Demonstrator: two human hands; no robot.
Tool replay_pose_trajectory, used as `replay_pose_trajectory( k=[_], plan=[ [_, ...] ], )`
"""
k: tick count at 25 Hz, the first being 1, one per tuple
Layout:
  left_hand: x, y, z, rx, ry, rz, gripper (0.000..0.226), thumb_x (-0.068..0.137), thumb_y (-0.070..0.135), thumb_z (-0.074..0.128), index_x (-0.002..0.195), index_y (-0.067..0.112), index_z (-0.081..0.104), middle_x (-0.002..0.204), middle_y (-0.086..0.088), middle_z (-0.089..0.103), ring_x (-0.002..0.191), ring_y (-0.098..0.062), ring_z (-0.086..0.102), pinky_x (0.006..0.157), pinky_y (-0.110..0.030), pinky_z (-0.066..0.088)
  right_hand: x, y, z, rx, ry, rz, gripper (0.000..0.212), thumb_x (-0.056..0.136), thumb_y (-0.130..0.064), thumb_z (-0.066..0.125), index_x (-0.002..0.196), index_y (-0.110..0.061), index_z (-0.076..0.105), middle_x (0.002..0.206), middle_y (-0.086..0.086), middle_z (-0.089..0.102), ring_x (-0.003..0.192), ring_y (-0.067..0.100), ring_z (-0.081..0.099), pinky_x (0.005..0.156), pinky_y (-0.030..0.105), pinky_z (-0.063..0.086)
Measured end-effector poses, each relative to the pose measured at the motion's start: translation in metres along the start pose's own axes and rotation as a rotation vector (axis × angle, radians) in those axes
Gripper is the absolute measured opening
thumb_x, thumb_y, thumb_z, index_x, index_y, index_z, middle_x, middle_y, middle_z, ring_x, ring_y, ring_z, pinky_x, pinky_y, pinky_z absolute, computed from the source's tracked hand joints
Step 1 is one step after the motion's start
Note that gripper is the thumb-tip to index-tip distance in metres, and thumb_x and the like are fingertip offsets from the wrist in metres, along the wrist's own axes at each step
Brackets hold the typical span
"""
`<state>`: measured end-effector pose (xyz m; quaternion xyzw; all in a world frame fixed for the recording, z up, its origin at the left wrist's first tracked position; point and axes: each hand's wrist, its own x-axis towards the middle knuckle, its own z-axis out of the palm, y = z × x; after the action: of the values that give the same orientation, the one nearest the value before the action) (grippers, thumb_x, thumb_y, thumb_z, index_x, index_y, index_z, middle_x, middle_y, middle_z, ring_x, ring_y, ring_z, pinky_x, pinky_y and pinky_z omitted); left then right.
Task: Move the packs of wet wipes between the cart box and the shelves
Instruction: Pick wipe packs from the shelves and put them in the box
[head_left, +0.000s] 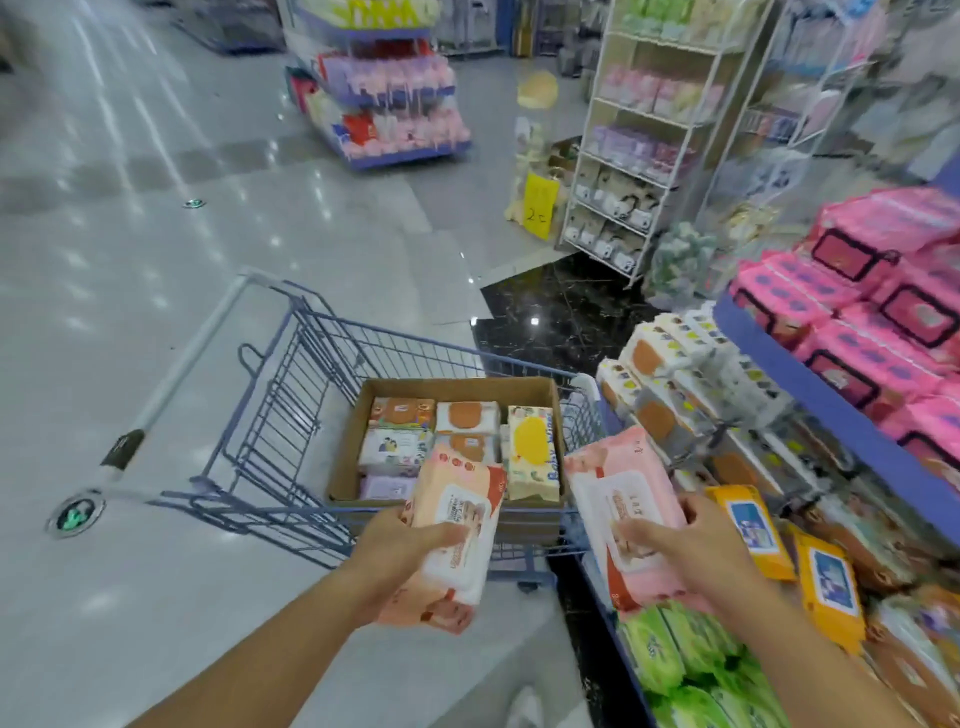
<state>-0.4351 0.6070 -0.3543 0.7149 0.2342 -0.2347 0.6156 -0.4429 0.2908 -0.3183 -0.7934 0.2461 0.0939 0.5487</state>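
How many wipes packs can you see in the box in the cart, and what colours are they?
White packs with orange lids: 2
Yellow-lid pack: 1
Purple pack: 1
White picture pack: 1
Orange printed pack: 1
Total: 6 showing; the held pack hides part of the box.

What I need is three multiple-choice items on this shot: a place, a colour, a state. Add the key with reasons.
1. Where is the box?
A. In the cart
B. On the floor
C. On a shelf

2. What colour are the top-tier packs at right?
A. Green
B. Pink
C. Yellow

3. What are the left hand and right hand doing?
A. Both empty
B. Both pushing the cart
C. Each holds a pack

Key: 1 A, the box sits inside the cart; 2 B, they are plainly pink; 3 C, the left grips a peach pack, the right a salmon pack.
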Motion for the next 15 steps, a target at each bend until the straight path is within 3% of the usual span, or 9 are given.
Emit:
replay_pose_trajectory(
  k=[3, 6, 9, 12, 15],
  plan=[
    [0.03, -0.002, -0.048, 0.028, 0.087, -0.03, 0.036, 0.074, 0.024, 0.09, 0.106, 0.018, 0.075, 0.091, 0.001, 0.081, 0.08, -0.021, 0.079, 0.076, -0.039, 0.063, 0.055, -0.027, 0.058, -0.173, -0.147, -0.029, 0.044, 0.068, -0.029, 0.092, 0.097, -0.013, 0.063, 0.091, 0.006, 0.071, 0.076, 0.023, 0.069, 0.052, 0.032, 0.051],
    [0.064, 0.008, -0.083, 0.052, 0.154, -0.044, 0.035, 0.074, 0.023, 0.09, 0.104, 0.022, 0.072, 0.091, 0.004, 0.08, 0.077, -0.016, 0.078, 0.066, -0.031, 0.06, 0.115, -0.051, 0.113, -0.352, -0.268, -0.089, 0.055, 0.06, -0.041, 0.092, 0.096, -0.015, 0.06, 0.088, 0.003, 0.066, 0.073, 0.02, 0.064, 0.053, 0.031, 0.048],
    [0.109, 0.023, -0.111, 0.057, 0.234, -0.07, 0.032, 0.074, 0.026, 0.089, 0.101, 0.025, 0.071, 0.09, 0.005, 0.079, 0.079, -0.017, 0.078, 0.07, -0.035, 0.062, 0.181, -0.07, 0.168, -0.575, -0.408, -0.164, 0.067, 0.056, -0.056, 0.089, 0.099, -0.018, 0.053, 0.093, -0.005, 0.058, 0.075, 0.015, 0.055, 0.055, 0.027, 0.04],
    [0.156, 0.034, -0.13, 0.071, 0.261, -0.139, 0.036, 0.075, 0.023, 0.089, 0.106, 0.02, 0.072, 0.092, 0.0, 0.081, 0.079, -0.021, 0.079, 0.077, -0.043, 0.064, 0.242, -0.076, 0.214, -0.69, -0.544, -0.188, 0.08, 0.057, -0.053, 0.089, 0.123, -0.023, 0.055, 0.108, -0.005, 0.057, 0.087, 0.014, 0.055, 0.06, 0.022, 0.039],
    [0.205, 0.044, -0.147, 0.103, 0.291, -0.141, 0.041, 0.072, 0.023, 0.091, 0.106, 0.022, 0.069, 0.09, 0.003, 0.08, 0.074, -0.014, 0.078, 0.07, -0.037, 0.063, 0.294, -0.069, 0.256, -0.784, -0.636, -0.207, 0.102, 0.057, -0.053, 0.088, 0.146, -0.026, 0.045, 0.13, -0.003, 0.056, 0.106, 0.017, 0.055, 0.08, 0.027, 0.047]
  ],
)
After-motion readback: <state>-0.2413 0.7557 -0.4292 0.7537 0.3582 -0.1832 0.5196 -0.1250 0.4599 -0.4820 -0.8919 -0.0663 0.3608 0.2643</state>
